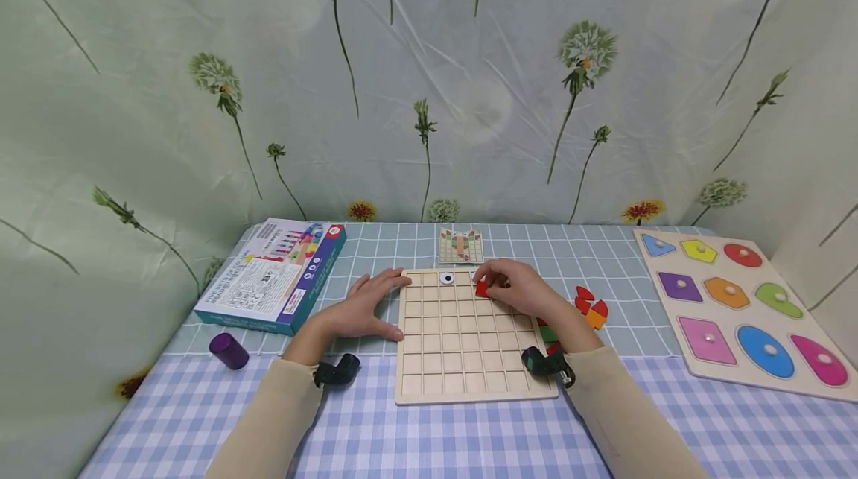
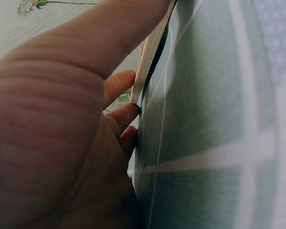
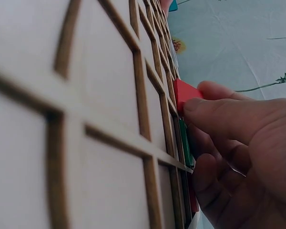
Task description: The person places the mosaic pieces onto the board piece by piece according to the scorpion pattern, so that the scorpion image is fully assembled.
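Observation:
A light wooden grid board (image 1: 459,345) lies in front of me. My left hand (image 1: 355,313) rests at its left side, fingers and thumb extended against the edge. In the left wrist view, the fingertips of the left hand (image 2: 52,119) touch the board's rim (image 2: 145,59). At the board's upper right, my right hand (image 1: 519,289) pinches a red piece (image 1: 481,289) between thumb and fingers. A green piece (image 3: 185,140) shows just below the red piece (image 3: 182,90) in the right wrist view. An eye tile (image 1: 446,278) sits in the top row.
A pattern card (image 1: 460,246) lies behind the board. Loose red and orange pieces (image 1: 595,316) lie to its right, some partly hidden by my right arm. A box (image 1: 268,270) and a purple cylinder (image 1: 229,351) are at left, a knobbed shape puzzle (image 1: 731,270) at right.

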{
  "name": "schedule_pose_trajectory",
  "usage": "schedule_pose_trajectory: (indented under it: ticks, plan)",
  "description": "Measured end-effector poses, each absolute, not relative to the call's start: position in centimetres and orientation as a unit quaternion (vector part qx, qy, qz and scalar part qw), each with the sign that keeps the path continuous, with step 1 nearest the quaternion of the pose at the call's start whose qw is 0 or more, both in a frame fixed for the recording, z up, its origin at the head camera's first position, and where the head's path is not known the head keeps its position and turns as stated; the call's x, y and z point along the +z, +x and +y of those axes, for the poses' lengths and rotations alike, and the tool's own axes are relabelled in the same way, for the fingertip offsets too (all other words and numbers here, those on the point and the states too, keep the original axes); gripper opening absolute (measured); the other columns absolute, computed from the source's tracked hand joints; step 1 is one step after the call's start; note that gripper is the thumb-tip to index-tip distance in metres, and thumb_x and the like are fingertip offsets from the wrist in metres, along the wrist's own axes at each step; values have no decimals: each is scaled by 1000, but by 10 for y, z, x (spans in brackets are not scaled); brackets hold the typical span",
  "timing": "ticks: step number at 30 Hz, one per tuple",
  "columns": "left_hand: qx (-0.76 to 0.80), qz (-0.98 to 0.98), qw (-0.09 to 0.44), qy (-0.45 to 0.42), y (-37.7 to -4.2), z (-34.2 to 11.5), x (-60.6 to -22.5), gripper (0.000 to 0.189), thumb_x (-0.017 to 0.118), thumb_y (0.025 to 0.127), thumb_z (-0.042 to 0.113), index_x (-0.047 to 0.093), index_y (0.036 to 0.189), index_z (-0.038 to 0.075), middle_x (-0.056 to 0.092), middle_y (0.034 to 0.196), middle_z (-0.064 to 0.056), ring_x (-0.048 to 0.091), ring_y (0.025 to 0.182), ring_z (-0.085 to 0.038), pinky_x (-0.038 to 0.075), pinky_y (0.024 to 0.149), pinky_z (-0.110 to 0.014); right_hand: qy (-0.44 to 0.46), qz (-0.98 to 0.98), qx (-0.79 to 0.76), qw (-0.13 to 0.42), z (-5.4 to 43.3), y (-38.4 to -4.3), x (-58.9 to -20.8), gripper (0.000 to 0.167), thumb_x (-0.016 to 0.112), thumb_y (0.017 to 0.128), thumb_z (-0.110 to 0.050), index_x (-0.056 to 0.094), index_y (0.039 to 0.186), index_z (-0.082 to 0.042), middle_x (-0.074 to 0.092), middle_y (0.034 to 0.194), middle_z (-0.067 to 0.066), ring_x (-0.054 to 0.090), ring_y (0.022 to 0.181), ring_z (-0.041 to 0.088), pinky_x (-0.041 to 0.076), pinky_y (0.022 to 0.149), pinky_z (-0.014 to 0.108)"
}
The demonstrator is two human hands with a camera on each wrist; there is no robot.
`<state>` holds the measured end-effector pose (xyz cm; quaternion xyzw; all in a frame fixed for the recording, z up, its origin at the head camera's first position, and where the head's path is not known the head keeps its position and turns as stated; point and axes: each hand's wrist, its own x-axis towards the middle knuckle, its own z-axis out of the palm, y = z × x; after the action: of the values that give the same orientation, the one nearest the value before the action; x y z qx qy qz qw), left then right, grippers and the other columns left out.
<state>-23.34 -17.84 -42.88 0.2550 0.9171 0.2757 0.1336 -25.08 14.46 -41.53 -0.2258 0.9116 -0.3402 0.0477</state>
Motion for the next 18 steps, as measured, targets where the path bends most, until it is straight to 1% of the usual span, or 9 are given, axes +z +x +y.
schedule_pose_trajectory:
  ticks: [6,10,13,18]
  plan:
    - [277,917,132,256,-234,-179,-430,94,84,77,45,36,154,17,22,167,-10,14,156,-33,-1,124,-62,-240,915,-321,41,146,-252,-417,23,68,92,-5,72,112,-16,64,100,3,58,86,15,50,77,30]
    - [277,917,132,256,-234,-179,-430,94,84,77,45,36,154,17,22,167,-10,14,156,-33,-1,124,-62,-238,919,-313,42,146,-252,-418,24,69,92,-8,74,114,-17,64,100,2,57,85,15,48,74,29]
    - [277,917,131,256,-234,-179,-430,94,84,77,44,36,154,17,22,167,-10,13,156,-33,-1,124,-62,-235,921,-308,44,146,-252,-418,25,69,92,-9,75,115,-19,64,102,2,57,86,15,48,75,29]
    - [278,916,132,257,-233,-179,-430,95,84,77,44,36,154,17,21,168,-10,13,156,-33,-2,125,-62,-238,923,-300,39,145,-253,-419,26,69,91,-8,73,115,-17,64,99,1,56,84,14,48,74,29]
